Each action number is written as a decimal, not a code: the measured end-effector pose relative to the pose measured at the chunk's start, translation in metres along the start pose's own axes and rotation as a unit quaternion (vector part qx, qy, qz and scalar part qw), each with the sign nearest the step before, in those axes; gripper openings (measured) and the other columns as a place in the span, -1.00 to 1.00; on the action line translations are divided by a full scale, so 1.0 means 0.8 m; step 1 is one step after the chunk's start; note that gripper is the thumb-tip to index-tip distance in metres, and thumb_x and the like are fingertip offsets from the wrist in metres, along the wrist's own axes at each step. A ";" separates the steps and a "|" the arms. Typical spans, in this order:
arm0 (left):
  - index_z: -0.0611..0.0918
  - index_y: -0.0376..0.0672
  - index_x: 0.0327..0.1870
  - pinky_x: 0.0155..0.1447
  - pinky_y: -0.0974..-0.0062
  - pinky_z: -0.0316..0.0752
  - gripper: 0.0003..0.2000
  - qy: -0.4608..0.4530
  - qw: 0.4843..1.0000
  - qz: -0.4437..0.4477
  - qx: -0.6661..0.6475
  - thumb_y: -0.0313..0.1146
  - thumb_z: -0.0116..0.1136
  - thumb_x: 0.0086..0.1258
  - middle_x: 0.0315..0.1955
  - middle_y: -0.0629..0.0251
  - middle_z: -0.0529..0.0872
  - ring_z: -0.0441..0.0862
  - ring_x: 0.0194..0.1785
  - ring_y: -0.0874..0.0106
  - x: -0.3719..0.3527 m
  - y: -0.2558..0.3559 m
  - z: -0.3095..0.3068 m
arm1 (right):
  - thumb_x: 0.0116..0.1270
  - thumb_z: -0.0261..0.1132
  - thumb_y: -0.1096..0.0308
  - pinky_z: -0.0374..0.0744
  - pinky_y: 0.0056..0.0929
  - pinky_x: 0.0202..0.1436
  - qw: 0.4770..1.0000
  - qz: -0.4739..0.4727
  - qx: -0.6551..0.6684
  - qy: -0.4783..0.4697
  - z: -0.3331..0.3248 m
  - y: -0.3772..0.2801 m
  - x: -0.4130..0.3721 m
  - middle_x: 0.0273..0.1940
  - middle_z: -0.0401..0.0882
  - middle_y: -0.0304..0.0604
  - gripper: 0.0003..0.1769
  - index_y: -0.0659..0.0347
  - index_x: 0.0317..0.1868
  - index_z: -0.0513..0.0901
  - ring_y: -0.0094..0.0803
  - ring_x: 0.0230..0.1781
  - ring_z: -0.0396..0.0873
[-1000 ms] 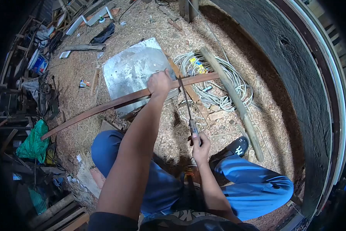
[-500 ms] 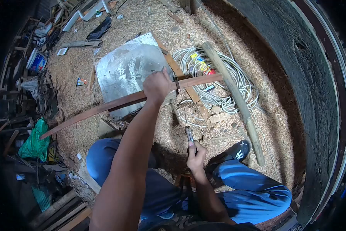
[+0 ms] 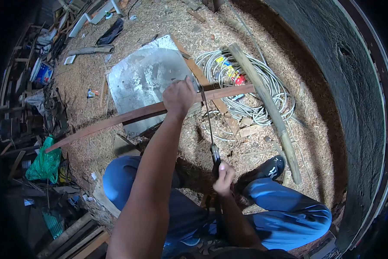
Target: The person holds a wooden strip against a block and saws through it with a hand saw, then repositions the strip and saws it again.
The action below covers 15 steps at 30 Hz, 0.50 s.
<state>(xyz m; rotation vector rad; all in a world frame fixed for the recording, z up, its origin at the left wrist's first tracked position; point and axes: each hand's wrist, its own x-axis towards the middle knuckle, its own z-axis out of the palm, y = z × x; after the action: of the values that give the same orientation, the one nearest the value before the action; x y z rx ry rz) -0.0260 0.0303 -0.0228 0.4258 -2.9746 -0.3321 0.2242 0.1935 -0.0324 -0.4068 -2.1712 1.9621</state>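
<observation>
A long, reddish wooden strip [image 3: 138,113] lies across the view, its right end at a round wooden pole [image 3: 265,97]. My left hand [image 3: 179,96] is wrapped round the strip right of its middle, above a grey metal sheet [image 3: 144,73]. Lower down, my right hand [image 3: 224,178] is closed on the dark handle of a thin-bladed tool [image 3: 215,153]. The narrow blade runs up from the handle to the strip and crosses it just right of my left hand. The exact kind of tool is hard to make out.
Coiled pale cable [image 3: 280,97] lies partly under the pole. A brown board [image 3: 198,73] runs beside the sheet. At the left are a green plastic bag [image 3: 45,164] and piled scraps. A dark curved wall [image 3: 354,86] stands at the right; wood shavings [image 3: 159,21] cover the ground.
My right hand and the tool's handle have shifted slightly right and down. The blade shows more clearly across the strip. My left hand keeps its hold, and the whole view has shifted a little.
</observation>
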 end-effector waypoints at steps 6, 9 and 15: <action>0.79 -0.25 -0.44 -0.11 0.04 0.67 -0.50 -0.008 0.999 -0.032 -0.011 -0.06 -0.03 0.57 -0.43 -0.14 0.77 0.77 -0.32 -0.12 -0.001 0.004 0.001 | 0.71 -0.04 0.10 0.47 -0.36 -0.20 0.986 0.113 -0.021 -0.125 0.012 0.038 0.047 -0.29 0.54 -0.12 -0.54 0.38 -0.07 0.57 -0.39 -0.38 0.45; 0.79 -0.27 -0.44 -0.10 0.04 0.67 -0.49 -0.003 0.999 -0.036 -0.010 -0.06 -0.03 0.56 -0.43 -0.14 0.77 0.77 -0.31 -0.12 0.003 0.004 0.000 | 0.62 -0.02 0.21 0.30 -0.28 -0.43 0.996 0.074 0.053 0.022 0.016 0.018 0.007 -0.59 0.33 -0.15 -0.53 0.28 -0.50 0.41 -0.37 -0.56 0.32; 0.78 -0.30 -0.47 -0.09 0.04 0.67 -0.48 -0.029 0.999 -0.039 -0.011 -0.07 -0.02 0.56 -0.46 -0.16 0.76 0.78 -0.32 -0.11 0.004 0.010 -0.008 | 0.64 -0.04 0.19 0.33 -0.25 -0.42 0.997 0.063 0.022 0.036 0.016 0.030 0.016 -0.56 0.44 -0.15 -0.50 0.28 -0.49 0.47 -0.30 -0.55 0.39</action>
<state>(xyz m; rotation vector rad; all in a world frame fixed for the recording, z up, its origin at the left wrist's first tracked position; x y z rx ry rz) -0.0299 0.0355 -0.0147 0.5397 -3.0122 -0.3912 0.2100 0.1874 -0.0580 -0.6126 -2.1026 2.0210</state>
